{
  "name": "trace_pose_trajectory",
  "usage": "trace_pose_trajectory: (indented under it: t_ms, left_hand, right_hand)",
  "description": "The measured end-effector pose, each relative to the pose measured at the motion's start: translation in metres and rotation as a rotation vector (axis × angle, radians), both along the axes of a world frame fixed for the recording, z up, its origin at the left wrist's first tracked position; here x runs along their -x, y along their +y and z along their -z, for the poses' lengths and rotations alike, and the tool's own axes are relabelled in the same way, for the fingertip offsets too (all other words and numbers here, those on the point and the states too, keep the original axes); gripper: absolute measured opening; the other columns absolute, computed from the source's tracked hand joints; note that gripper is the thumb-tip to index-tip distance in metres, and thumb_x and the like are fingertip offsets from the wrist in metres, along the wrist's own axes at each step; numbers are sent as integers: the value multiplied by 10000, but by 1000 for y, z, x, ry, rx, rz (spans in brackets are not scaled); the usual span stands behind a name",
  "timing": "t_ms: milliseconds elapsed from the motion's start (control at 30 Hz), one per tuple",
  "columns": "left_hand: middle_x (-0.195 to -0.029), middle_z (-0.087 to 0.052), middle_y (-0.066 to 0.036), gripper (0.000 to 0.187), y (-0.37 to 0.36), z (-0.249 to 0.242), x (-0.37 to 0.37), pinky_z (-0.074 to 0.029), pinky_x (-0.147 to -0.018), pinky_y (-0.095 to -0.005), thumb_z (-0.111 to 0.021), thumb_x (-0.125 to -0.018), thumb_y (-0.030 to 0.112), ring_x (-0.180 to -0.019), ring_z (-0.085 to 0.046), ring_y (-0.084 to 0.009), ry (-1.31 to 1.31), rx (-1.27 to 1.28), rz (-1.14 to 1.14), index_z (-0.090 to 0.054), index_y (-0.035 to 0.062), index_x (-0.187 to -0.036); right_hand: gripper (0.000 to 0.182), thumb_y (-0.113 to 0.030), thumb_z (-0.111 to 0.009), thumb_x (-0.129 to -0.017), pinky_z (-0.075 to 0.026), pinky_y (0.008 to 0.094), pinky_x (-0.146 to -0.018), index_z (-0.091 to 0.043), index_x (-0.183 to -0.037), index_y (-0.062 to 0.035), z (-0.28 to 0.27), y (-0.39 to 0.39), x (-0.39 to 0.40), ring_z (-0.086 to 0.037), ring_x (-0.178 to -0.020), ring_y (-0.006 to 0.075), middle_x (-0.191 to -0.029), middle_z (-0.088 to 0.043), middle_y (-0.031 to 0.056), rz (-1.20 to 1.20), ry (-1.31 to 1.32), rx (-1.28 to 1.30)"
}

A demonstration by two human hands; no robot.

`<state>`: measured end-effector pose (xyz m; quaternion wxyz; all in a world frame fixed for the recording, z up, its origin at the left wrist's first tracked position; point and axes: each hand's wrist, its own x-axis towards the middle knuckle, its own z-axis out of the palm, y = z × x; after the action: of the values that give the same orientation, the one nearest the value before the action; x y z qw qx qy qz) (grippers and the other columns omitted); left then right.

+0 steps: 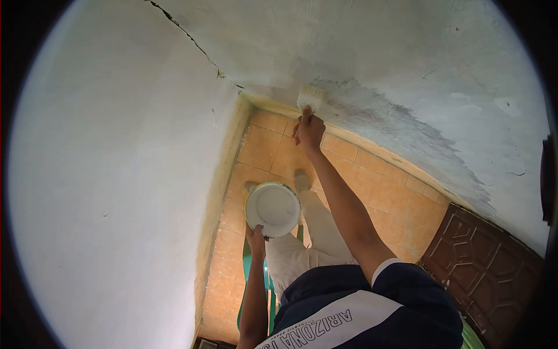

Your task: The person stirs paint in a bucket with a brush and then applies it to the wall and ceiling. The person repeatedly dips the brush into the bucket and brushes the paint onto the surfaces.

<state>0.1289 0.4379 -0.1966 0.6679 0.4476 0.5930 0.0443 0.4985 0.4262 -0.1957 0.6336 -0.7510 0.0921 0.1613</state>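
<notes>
My right hand grips a wide paintbrush by its handle, with the pale bristles against the lower part of the right wall. A grey, darker patch spreads over that wall beside the brush. In my left hand is the near rim of a round bucket holding white paint. The bucket is upright, over my legs and the floor.
A cracked wall stands on the left and meets the right wall at a corner. Below are orange floor tiles. Something green is under me. A dark brown patterned panel lies at the lower right.
</notes>
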Motion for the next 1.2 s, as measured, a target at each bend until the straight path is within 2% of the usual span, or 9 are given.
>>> trace_pose_trajectory:
  t_ms: [167, 233, 333, 467, 667, 767, 967, 1033, 1200]
  left_hand:
    - [-934, -606, -82, 414, -1, 6, -3, -436, -435, -262, -546, -856, 83, -629, -569, -135, 27, 4, -10, -533, 18, -1265]
    - [-941, -608, -82, 420, 0, 2, -8, -437, -436, -265, -546, -856, 82, -630, -569, -136, 29, 3, -2, -531, 16, -1271]
    - [-949, -610, -82, 434, 1, 1, -11, -439, -438, -269, -546, -857, 80, -632, -570, -137, 27, 2, 18, -526, 16, -1286]
    - [-923, -617, -77, 453, 1, -10, -20, -426, -448, -265, -554, -843, 127, -635, -571, -145, 24, -26, 33, -540, 41, -1287]
    - [-948, -614, -91, 454, 4, -7, -20, -448, -438, -256, -542, -859, 82, -649, -601, -143, -36, -18, 61, -523, 19, -1309]
    - [-945, -624, -98, 447, 6, -11, -22, -458, -436, -259, -544, -861, 84, -645, -613, -150, -61, 22, 55, -527, 18, -1303]
    - [-936, -640, -88, 445, 6, -13, -35, -450, -444, -260, -578, -845, 133, -651, -605, -150, -42, -12, 82, -545, 29, -1276]
    - [-933, -640, -88, 449, 5, -17, -41, -451, -444, -260, -576, -845, 131, -646, -605, -151, -39, -23, 78, -543, 28, -1281]
    - [-928, -637, -93, 445, 5, -17, -47, -451, -444, -265, -569, -843, 123, -637, -601, -154, -9, -19, 57, -544, 24, -1276]
  right_hand:
    - [555, -463, -487, -1055, -442, 328, -356, -577, -740, -16, -24, -4, 5, -550, -353, 183, -487, -566, 93, 58, 107, -49]
    - [552, -459, -483, -1061, -421, 308, -346, -565, -737, -20, -73, -6, 5, -541, -347, 177, -488, -562, 96, 84, -5, -150]
    - [545, -388, -461, -1084, -431, 293, -335, -550, -710, 0, -98, -6, 13, -518, -322, 158, -461, -548, 99, 87, -113, -237]
    - [546, -376, -460, -1088, -428, 294, -326, -537, -688, -12, -92, -6, 7, -528, -327, 158, -451, -535, 89, 124, -176, -188]
    - [571, -485, -479, -1057, -455, 311, -362, -575, -755, -10, -9, -4, -3, -561, -371, 178, -497, -562, 89, 36, 134, -76]
    - [584, -498, -482, -1050, -480, 318, -386, -589, -759, -4, -5, -1, -3, -578, -389, 188, -506, -571, 91, 97, 220, -80]
    - [552, -463, -481, -1062, -449, 302, -363, -559, -736, -24, -96, -3, 8, -549, -367, 168, -495, -548, 85, 101, 15, -189]
    - [557, -456, -475, -1068, -397, 289, -327, -527, -714, -29, -104, -2, 15, -520, -343, 153, -482, -531, 74, 102, -116, -258]
    - [579, -466, -465, -1070, -367, 284, -311, -520, -698, -26, -81, -6, -1, -503, -329, 148, -468, -518, 64, 107, -83, -157]
